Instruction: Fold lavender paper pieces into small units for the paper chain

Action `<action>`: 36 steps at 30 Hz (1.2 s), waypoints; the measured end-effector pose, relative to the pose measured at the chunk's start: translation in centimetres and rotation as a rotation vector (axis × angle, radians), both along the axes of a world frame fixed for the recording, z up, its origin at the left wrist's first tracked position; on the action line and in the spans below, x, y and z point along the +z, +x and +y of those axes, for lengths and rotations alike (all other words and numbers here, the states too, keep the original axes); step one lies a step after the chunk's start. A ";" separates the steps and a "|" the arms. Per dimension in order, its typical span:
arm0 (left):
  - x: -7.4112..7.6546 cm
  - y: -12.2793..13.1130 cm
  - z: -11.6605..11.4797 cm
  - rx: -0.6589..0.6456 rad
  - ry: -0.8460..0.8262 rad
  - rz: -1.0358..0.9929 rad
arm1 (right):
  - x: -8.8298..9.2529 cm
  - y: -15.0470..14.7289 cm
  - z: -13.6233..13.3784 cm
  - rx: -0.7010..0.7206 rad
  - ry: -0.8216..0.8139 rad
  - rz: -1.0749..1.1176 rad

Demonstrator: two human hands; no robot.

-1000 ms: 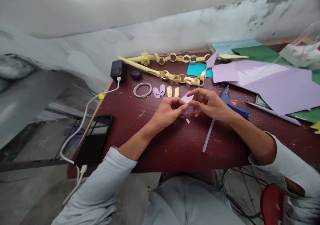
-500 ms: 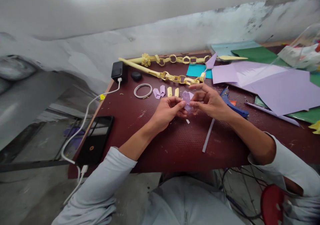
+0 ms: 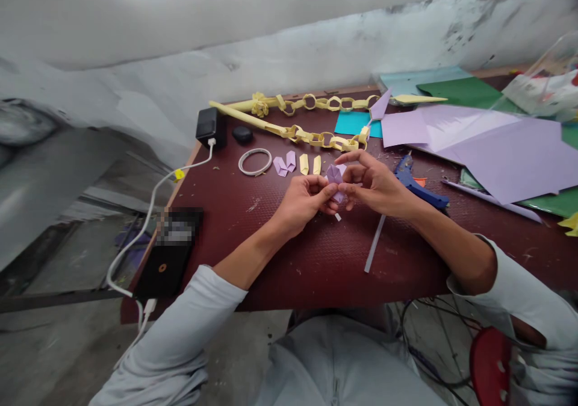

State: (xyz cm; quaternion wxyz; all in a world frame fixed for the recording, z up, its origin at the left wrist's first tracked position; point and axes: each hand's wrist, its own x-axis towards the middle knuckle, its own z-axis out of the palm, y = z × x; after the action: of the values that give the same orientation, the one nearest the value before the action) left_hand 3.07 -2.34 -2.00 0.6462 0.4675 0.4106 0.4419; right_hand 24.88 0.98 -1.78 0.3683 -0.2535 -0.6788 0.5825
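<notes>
A small folded lilac paper piece [image 3: 335,177] is pinched between my left hand [image 3: 302,200] and my right hand [image 3: 377,183], just above the dark red table [image 3: 316,255]. The fingertips of both hands meet on it. Behind my hands lie two folded lilac pieces [image 3: 284,162] and two folded yellow pieces [image 3: 310,164]. A yellow paper chain [image 3: 316,136] runs across the back of the table. A thin lilac paper strip [image 3: 374,244] lies under my right wrist.
Large lilac sheets [image 3: 497,144], green paper [image 3: 460,90] and a turquoise sheet [image 3: 354,123] cover the right side. A blue glue gun [image 3: 422,192] lies beside my right hand. A phone [image 3: 169,252], white cable [image 3: 149,213], charger [image 3: 208,126] and tape ring [image 3: 255,161] are on the left.
The lilac piece, flat a second ago, now stands folded smaller between my fingertips. Both hands stayed in place.
</notes>
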 end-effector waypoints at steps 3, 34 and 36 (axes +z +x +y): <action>-0.1 0.1 -0.1 0.005 0.011 0.024 | 0.0 0.0 0.1 0.008 -0.001 -0.004; 0.2 -0.3 0.1 0.021 0.012 -0.074 | 0.0 0.6 0.1 -0.140 0.064 -0.116; 0.3 -0.4 0.1 0.012 -0.003 -0.103 | 0.2 0.6 0.1 -0.156 0.078 -0.120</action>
State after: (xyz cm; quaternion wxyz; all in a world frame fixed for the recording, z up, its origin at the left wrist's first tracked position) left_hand 2.66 -2.25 -1.72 0.6644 0.4410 0.3802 0.4686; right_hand 25.52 1.07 -1.58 0.3808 -0.3257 -0.7000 0.5088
